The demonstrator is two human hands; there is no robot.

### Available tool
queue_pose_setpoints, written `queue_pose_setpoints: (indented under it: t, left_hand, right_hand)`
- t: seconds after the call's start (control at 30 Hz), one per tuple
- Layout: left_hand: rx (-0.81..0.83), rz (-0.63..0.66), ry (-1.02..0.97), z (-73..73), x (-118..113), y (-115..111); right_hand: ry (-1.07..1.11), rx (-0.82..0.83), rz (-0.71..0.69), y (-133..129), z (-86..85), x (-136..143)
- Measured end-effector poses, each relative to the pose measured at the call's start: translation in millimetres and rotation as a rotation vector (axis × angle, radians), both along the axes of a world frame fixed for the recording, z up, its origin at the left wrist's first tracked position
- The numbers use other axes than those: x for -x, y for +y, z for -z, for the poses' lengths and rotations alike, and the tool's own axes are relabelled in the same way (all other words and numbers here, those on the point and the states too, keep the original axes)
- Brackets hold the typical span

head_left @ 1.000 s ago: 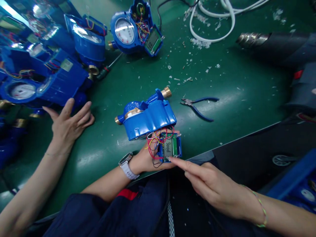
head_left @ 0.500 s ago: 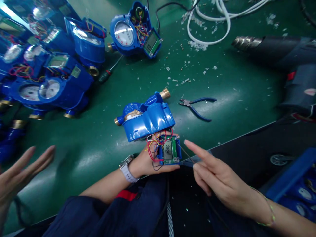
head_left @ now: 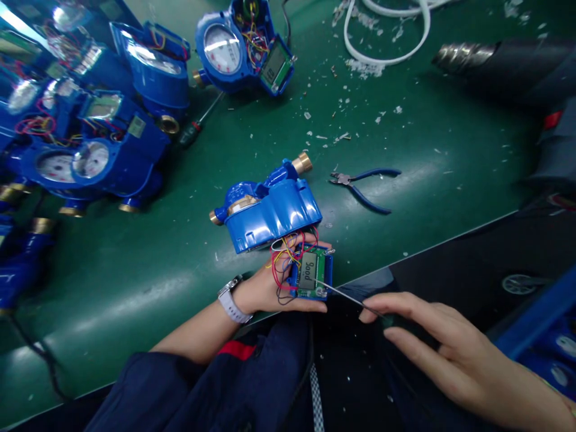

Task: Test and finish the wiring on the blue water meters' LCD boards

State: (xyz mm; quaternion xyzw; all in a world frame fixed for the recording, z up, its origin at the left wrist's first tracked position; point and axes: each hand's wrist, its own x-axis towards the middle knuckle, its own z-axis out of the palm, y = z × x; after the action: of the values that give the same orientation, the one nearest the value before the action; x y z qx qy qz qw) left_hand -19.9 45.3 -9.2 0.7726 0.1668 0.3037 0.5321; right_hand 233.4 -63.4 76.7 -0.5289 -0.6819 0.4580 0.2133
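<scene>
The left hand, wearing a wristwatch, has its grip closed on the display module, a small green PCB in a blue frame, held at the near edge of the green desk. The module is tied by a bundle of red, yellow and white wires to the blue meter body lying on the desk just beyond the hand, brass ends pointing left and far right. The right hand sits low at near right, fingers extended and mostly open; the fingertips touch a thin wire or probe that runs to the module's near corner. Whether it is pinched cannot be told. Blue-handled cutters lie right of the meter; more open meters are stacked far left; a heat gun lies far right. Risk: wires are short and exposed, so pulling the module away from the body may strain or break solder joints; a slip of the thin wire may bridge contacts on the PCB. Legible text: LCD reads "Good". No brand or other label is legible.
</scene>
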Motion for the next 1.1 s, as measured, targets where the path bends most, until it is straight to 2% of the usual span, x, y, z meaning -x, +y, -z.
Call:
queue_pose_setpoints:
  t: [0.13,0.37,0.57,0.8,0.97,1.1]
  left_hand:
    - [0.045,0.028,0.005,0.8,2,3]
    - [0.04,0.058,0.098,-3.6,6,10]
    - [0.064,0.069,0.054,-0.6,6,10]
    - [0.154,0.06,0.124,-9.9,5,9]
    - [0.197,0.042,0.135,-10.7,4,7]
    - [0.212,0.063,0.083,-8.0,4,5]
  right_hand:
    - [-0.058,-0.176,-0.07,3,-4.3,2]
    - [-0.079,-0.244,-0.189,7,0.6,-3]
    - [-0.067,-0.305,-0.204,12,7.7,0]
    - [-0.04,-0.35,-0.168,11,12.9,5]
    - [-0.072,-0.428,-0.141,6,20.1,9]
    - [-0.01,-0.364,-0.103,4,21.2,14]
